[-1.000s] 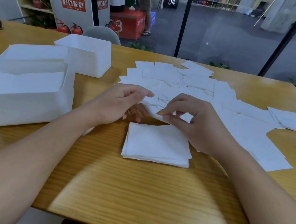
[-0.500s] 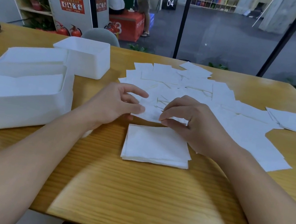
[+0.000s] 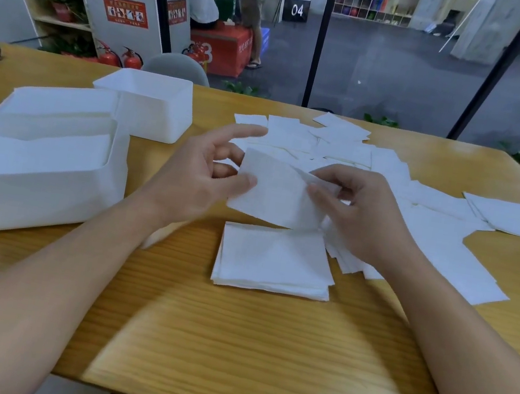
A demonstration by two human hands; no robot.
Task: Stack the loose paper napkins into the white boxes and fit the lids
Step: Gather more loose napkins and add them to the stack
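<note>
Here, at the centre of the frame, both hands hold one napkin up off the table. The left hand pinches its left edge between thumb and fingers, with the forefinger stretched out loose; the right hand is curled closed on its right edge. Just below it a neat stack of napkins lies flat on the wood. Loose napkins spread across the upper right. At the left sits an open white box with napkins inside, a lid flat behind it, and a second white box beyond that, touching the lid.
</note>
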